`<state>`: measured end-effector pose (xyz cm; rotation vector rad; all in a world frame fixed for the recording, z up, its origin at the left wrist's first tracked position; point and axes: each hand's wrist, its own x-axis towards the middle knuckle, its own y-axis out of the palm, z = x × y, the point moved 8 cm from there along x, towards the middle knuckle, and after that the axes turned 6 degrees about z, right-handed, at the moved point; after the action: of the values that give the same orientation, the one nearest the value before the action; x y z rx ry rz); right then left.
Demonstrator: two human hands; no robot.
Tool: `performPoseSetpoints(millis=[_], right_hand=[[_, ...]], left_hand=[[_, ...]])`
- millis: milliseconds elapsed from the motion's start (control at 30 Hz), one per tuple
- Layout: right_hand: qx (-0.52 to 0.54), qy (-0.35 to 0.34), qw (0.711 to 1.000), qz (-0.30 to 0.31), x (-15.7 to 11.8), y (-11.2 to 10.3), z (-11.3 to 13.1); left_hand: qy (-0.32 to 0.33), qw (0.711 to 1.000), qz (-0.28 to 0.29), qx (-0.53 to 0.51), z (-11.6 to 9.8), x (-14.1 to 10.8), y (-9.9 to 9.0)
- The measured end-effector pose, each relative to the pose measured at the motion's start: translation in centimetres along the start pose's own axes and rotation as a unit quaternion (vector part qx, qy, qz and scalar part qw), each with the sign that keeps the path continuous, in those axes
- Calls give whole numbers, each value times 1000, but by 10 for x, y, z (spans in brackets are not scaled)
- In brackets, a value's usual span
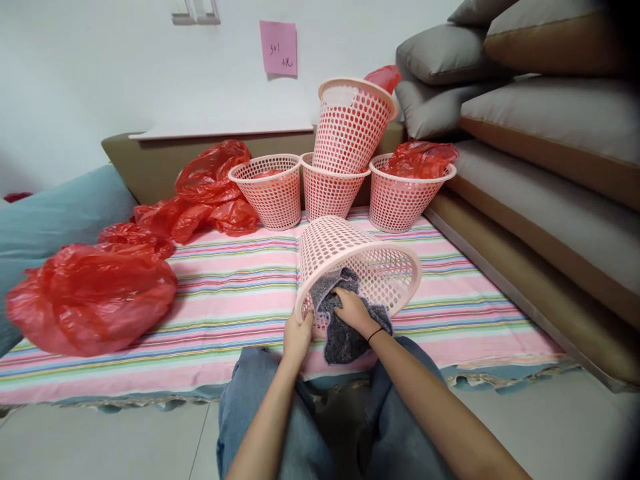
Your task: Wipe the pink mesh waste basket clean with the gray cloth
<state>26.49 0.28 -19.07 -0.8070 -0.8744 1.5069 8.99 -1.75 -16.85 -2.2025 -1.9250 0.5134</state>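
In the centre of the frame, a pink basket [327, 243] is held tilted on the striped cover [240, 303]. Its rim is clamped in the grip of the left hand [299, 330]. A grey rag [345, 340], partly inside the mouth, is clamped in that of the right hand [353, 310]. Red bags [95, 297] are spread at left.

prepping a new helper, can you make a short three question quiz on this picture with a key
1. Multiple choice: what does the left hand grip?
A) a red bag
B) the tipped basket
C) a cushion
2. True or false: the right hand holds the grey cloth.
3. Fill the gap: the leaning basket at the back sits in the ____ one of the three standing baskets.

Key: 1. B; 2. true; 3. middle.
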Motion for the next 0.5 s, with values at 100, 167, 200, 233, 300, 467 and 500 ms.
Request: performPoseSetpoints(millis=[100,167,200,233,300,467,500], right_hand=[[49,-22,999,1,3,0,4],[79,-46,996,7,3,4,12],[91,-58,994,9,3,5,18],[100,-68,993,11,2,7,22],[108,-76,991,15,1,8,28],[61,7,998,23,-2,7,10],[47,35,998,21,-3,6,4]], left_hand=[[-2,1000,-2,4,0,1,0],[-4,1000,-2,6,1,1,0],[-6,1000,-2,7,2,2,0],[-8,1000,-2,8,3,2,0],[-12,1000,-2,9,5,2,0],[-5,1000,-1,0,5,3,-3],[0,1000,2,-3,5,3,-2]])
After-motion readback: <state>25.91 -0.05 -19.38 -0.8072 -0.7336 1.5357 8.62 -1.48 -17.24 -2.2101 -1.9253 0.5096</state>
